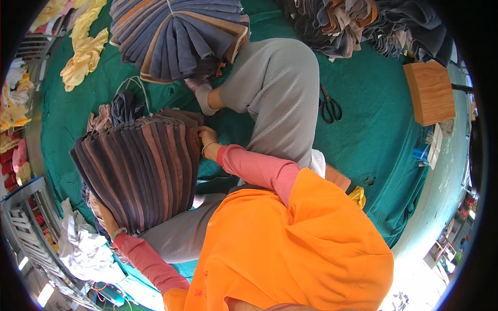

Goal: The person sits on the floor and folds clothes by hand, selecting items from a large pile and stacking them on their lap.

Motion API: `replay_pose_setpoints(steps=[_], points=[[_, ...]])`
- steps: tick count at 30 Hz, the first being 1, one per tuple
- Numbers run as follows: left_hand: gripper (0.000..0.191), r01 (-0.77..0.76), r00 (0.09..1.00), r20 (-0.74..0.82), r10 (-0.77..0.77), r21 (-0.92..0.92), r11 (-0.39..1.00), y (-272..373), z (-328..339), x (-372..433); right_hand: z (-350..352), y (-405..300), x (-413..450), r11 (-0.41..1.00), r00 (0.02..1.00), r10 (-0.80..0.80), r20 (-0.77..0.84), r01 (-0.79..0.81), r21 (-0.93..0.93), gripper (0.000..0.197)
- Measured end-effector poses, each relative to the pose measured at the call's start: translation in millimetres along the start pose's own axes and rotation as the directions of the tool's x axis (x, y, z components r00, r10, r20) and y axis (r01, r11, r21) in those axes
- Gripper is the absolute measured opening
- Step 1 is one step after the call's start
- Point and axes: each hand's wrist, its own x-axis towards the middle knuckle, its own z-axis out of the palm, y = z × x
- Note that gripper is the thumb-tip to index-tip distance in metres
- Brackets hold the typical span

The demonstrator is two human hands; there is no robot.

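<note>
Before my folded legs stands a thick stack of folded cloths [136, 171] in grey, brown and dull pink, their folds side by side like a fan. My left hand [106, 217] presses round its lower left side, its fingertips hidden. At the opposite side my right hand [208, 137] grips the upper right edge, with the fingers bent against the outer cloths. Behind the stack lie a bunched dark cloth [125, 107] and a loop of pale cord [134, 81]. A second bundle of similar cloths [179, 39], bound with a cord, rests near my foot.
Black-handled scissors [330, 109] lie on the green ground cloth [373, 128], right of my knee. More dark cloths [350, 27] are heaped at the top right, near a wooden block [430, 93]. Yellow cloth [83, 58] and white cloth [85, 245] lie along the left.
</note>
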Motion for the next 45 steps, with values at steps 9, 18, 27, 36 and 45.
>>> replay_pose_setpoints(steps=[9,18,27,36,45], points=[[0.063,-0.178,0.978,-0.041,0.203,0.331,0.927,-57.1,-49.3,26.4,-3.8,10.7,10.6,0.992,0.993,0.114,0.019,-0.115,0.048,0.026],[0.064,0.023,0.981,-0.194,0.019,0.214,0.976,-39.9,-32.6,-16.6,0.6,7.1,12.0,0.991,0.991,0.133,-0.01,-0.133,0.034,0.031],[0.064,0.101,0.963,-0.264,-0.047,0.194,0.976,-46.5,-39.9,-44.5,3.9,17.0,20.0,0.996,0.994,-0.036,0.107,0.044,-0.078,0.023],[0.065,0.112,0.959,-0.278,-0.057,0.185,0.976,-47.8,-39.8,-47.8,-1.3,28.8,32.3,0.999,0.993,-0.043,0.114,0.044,-0.012,0.019],[0.066,0.123,0.959,-0.276,-0.068,0.185,0.975,-47.0,-39.3,-48.9,0.5,27.0,41.1,0.999,0.998,0.041,-0.049,-0.04,0.027,0.027]])
